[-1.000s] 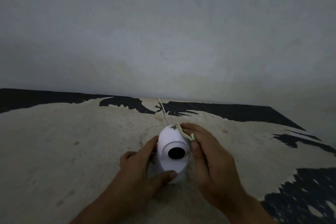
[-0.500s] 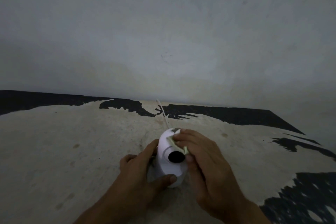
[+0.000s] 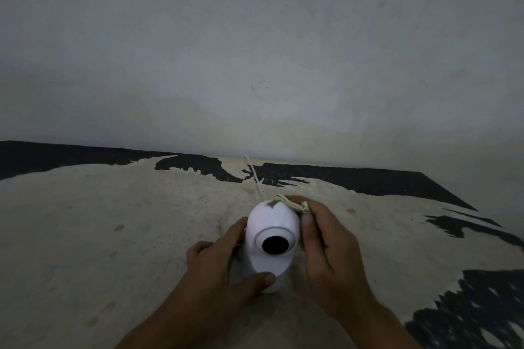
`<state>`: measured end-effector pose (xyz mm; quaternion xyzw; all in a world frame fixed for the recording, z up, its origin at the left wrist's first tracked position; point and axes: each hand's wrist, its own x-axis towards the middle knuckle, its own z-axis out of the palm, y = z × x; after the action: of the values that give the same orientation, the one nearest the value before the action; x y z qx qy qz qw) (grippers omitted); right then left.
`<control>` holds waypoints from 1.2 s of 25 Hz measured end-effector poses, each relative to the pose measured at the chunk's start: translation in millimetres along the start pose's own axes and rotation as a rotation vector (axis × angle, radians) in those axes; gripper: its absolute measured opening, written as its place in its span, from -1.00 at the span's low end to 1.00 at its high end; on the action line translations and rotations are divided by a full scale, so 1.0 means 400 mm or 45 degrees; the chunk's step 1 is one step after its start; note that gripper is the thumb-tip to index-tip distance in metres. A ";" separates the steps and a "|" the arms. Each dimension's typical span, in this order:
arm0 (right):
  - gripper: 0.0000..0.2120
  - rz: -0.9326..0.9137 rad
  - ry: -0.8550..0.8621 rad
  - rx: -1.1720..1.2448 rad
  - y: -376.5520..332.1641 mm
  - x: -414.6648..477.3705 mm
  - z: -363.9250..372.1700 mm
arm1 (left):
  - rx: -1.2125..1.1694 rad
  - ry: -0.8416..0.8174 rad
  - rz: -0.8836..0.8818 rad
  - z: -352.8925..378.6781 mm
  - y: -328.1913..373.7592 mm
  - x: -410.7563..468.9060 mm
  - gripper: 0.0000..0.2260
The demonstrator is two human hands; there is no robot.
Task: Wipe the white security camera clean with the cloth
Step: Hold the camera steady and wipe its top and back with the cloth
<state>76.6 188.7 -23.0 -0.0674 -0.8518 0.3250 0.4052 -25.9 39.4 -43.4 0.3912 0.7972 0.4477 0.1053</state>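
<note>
The white security camera stands upright on the worn table, its black lens facing me. A dark smudge sits on its top. My left hand grips its base from the left, thumb across the lower front. My right hand presses a small pale folded cloth against the camera's upper right side; most of the cloth is hidden under the fingers.
A thin white cable runs from the back of the camera to the grey wall. The table surface is beige with black peeled patches at the rear and right; its right edge drops off.
My right hand with the cloth has slid from the lens front back up to the camera's upper right side. The left hand keeps its grip.
</note>
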 end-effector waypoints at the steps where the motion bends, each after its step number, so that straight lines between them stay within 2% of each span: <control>1: -0.64 0.037 -0.002 0.015 0.004 0.005 -0.003 | -0.008 0.003 0.009 0.001 -0.003 0.001 -0.25; 6: -0.65 -0.057 0.004 0.008 -0.010 0.002 -0.013 | 0.016 -0.001 0.036 0.000 -0.006 0.005 -0.21; 11: -0.72 0.118 -0.053 0.078 0.004 0.012 -0.012 | 0.026 0.000 0.073 -0.004 0.005 0.001 -0.26; 15: -0.70 0.044 0.003 0.101 -0.019 0.007 -0.017 | 0.047 -0.023 0.074 -0.007 0.009 0.000 -0.30; 18: -0.73 0.114 -0.025 0.102 -0.011 0.017 -0.001 | 0.042 -0.046 0.078 -0.002 0.001 0.000 -0.33; 21: -0.73 0.165 -0.022 0.093 0.005 0.020 -0.008 | 0.054 -0.034 0.091 -0.005 0.003 -0.002 -0.28; 26: -0.68 0.035 0.003 0.064 -0.019 0.016 -0.006 | 0.076 -0.020 0.059 0.003 -0.012 0.007 -0.20; 30: -0.72 0.116 -0.001 0.004 0.004 0.022 -0.004 | 0.075 -0.025 0.072 0.007 -0.022 0.010 -0.11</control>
<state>71.6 194.0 -17.4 -0.1053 -0.8475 0.3447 0.3897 -31.9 41.6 -51.2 0.4209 0.7975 0.4229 0.0889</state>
